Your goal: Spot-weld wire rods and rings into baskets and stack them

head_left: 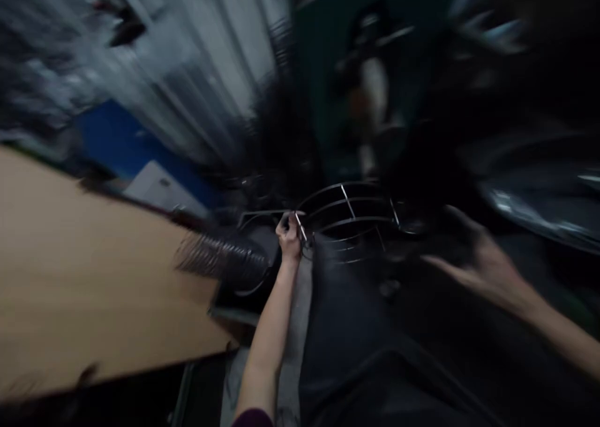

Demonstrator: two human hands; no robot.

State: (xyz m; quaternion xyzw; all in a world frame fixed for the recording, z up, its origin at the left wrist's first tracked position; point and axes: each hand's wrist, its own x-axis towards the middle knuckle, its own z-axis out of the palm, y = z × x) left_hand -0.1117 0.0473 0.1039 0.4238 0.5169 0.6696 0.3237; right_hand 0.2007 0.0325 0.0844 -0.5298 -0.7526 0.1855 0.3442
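Left hand (290, 236) with fingers clamped on curved wire rack (351, 217), rack extending right of those fingers, right hand (478, 264) with fingers apart, coiled wire (222, 256) left of the left fingers.

Head view looks down from above, apparently tilted.
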